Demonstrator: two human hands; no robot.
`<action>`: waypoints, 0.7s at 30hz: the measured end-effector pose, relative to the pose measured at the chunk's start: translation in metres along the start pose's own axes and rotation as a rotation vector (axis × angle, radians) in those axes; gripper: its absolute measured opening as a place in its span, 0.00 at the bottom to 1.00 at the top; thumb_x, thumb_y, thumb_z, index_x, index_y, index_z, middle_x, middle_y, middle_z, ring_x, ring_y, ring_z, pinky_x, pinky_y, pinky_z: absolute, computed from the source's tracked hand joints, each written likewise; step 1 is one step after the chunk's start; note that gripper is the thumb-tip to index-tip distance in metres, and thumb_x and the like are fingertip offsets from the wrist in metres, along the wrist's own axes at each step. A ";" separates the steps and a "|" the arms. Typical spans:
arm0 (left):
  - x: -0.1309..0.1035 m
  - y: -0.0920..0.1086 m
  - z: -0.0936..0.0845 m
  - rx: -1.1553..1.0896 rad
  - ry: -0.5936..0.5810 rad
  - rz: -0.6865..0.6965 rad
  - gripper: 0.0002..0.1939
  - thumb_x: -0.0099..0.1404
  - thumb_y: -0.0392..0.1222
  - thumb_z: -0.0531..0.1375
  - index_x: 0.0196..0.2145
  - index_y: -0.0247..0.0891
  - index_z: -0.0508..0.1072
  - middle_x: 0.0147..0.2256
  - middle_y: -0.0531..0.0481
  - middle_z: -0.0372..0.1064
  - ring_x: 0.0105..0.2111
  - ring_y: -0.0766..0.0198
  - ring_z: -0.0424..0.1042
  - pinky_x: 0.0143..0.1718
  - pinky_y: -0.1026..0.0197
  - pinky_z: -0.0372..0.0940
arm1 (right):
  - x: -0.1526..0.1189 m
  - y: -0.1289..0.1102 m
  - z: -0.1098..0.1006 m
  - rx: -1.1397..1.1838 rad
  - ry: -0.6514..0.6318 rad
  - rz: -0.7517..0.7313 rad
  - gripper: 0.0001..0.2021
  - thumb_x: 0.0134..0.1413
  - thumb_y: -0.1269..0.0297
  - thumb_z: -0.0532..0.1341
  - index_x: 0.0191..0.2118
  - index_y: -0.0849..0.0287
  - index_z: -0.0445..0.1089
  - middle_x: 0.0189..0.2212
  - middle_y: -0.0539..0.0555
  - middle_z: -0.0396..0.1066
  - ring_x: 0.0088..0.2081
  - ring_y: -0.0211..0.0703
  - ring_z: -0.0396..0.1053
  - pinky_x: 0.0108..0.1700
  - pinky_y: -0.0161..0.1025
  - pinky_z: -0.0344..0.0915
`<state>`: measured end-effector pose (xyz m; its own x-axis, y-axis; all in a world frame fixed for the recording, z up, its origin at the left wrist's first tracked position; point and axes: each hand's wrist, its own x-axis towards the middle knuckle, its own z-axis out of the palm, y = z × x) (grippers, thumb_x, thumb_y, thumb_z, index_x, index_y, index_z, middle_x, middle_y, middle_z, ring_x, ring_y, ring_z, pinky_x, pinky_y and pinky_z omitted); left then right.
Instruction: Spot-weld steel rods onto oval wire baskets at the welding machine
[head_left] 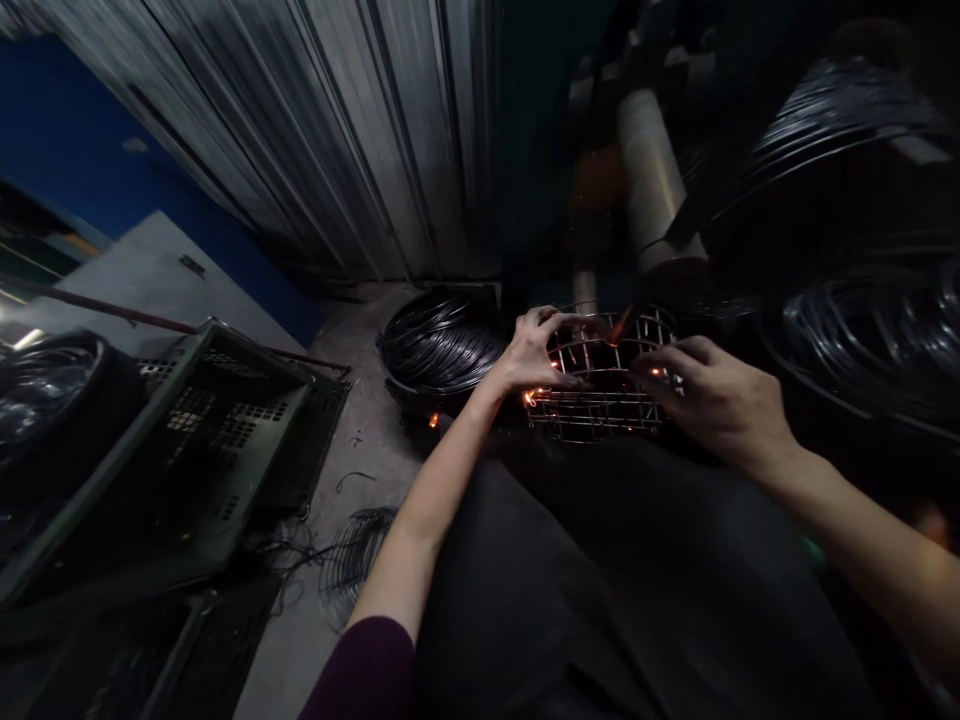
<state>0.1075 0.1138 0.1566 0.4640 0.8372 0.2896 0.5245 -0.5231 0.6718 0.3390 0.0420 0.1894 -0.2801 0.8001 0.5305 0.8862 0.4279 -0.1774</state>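
A round metal wire basket lies tilted before me, its bars crossing in a grid. My left hand curls round its left rim, thumb below and fingers over the top. On the other side my right hand pinches the basket's right edge. Just above the wires ends a machine's thick metal cylinder, with a small glowing orange spot under it. Bright sparks fly at the left side of the basket and near my right fingers.
A tub of dark coiled wire stands left of the basket. Green plastic crates are farther left. Loose wire lies on the concrete floor. More wire coils are at the right, and a corrugated metal wall rises behind.
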 end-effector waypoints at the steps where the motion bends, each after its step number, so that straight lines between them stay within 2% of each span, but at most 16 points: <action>1: 0.001 0.000 0.000 -0.007 0.002 -0.006 0.49 0.37 0.55 0.76 0.57 0.41 0.69 0.58 0.38 0.57 0.61 0.43 0.56 0.63 0.39 0.54 | 0.001 0.000 0.001 0.057 0.014 0.059 0.26 0.63 0.41 0.51 0.36 0.57 0.76 0.36 0.57 0.74 0.26 0.36 0.66 0.23 0.34 0.56; 4: 0.010 -0.004 -0.004 -0.030 0.007 -0.037 0.50 0.38 0.55 0.76 0.58 0.41 0.68 0.59 0.38 0.56 0.61 0.42 0.56 0.63 0.40 0.55 | 0.011 0.002 0.005 0.253 -0.008 0.228 0.28 0.55 0.35 0.55 0.33 0.59 0.73 0.32 0.57 0.71 0.29 0.39 0.67 0.31 0.37 0.62; 6: 0.018 -0.008 -0.007 -0.038 0.006 -0.059 0.49 0.38 0.53 0.76 0.58 0.42 0.69 0.59 0.39 0.56 0.61 0.43 0.56 0.63 0.41 0.55 | 0.022 0.005 0.008 0.326 -0.040 0.310 0.29 0.50 0.33 0.57 0.33 0.59 0.72 0.30 0.56 0.69 0.29 0.41 0.67 0.33 0.40 0.63; 13: 0.033 -0.017 -0.014 -0.020 0.001 -0.080 0.48 0.38 0.53 0.76 0.58 0.44 0.69 0.59 0.40 0.57 0.62 0.44 0.56 0.64 0.41 0.54 | 0.043 0.009 0.014 0.371 -0.102 0.360 0.21 0.45 0.41 0.61 0.32 0.57 0.71 0.28 0.53 0.68 0.27 0.41 0.65 0.32 0.41 0.62; 16: 0.034 -0.018 -0.014 -0.013 -0.005 -0.046 0.47 0.40 0.57 0.75 0.57 0.42 0.69 0.58 0.40 0.59 0.63 0.45 0.56 0.65 0.42 0.52 | 0.039 0.008 0.008 0.362 -0.106 0.409 0.21 0.44 0.43 0.62 0.34 0.57 0.71 0.30 0.54 0.69 0.30 0.44 0.67 0.35 0.43 0.64; 18: 0.030 -0.023 -0.015 -0.017 0.011 -0.007 0.51 0.40 0.61 0.74 0.59 0.43 0.66 0.62 0.39 0.55 0.65 0.44 0.53 0.67 0.41 0.49 | 0.028 0.010 -0.005 0.366 -0.098 0.475 0.20 0.48 0.43 0.60 0.35 0.56 0.72 0.32 0.56 0.71 0.33 0.47 0.69 0.39 0.46 0.66; 21: 0.008 -0.040 -0.012 -0.097 0.069 0.017 0.64 0.40 0.67 0.72 0.68 0.46 0.49 0.69 0.38 0.41 0.70 0.42 0.41 0.69 0.40 0.42 | -0.004 0.015 -0.033 0.453 -0.115 0.649 0.20 0.56 0.43 0.52 0.37 0.53 0.73 0.32 0.57 0.74 0.34 0.50 0.71 0.37 0.47 0.67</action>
<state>0.0813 0.1439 0.1402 0.4200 0.8392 0.3454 0.4436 -0.5219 0.7286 0.3652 0.0313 0.2117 0.1820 0.9757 0.1218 0.6563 -0.0283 -0.7539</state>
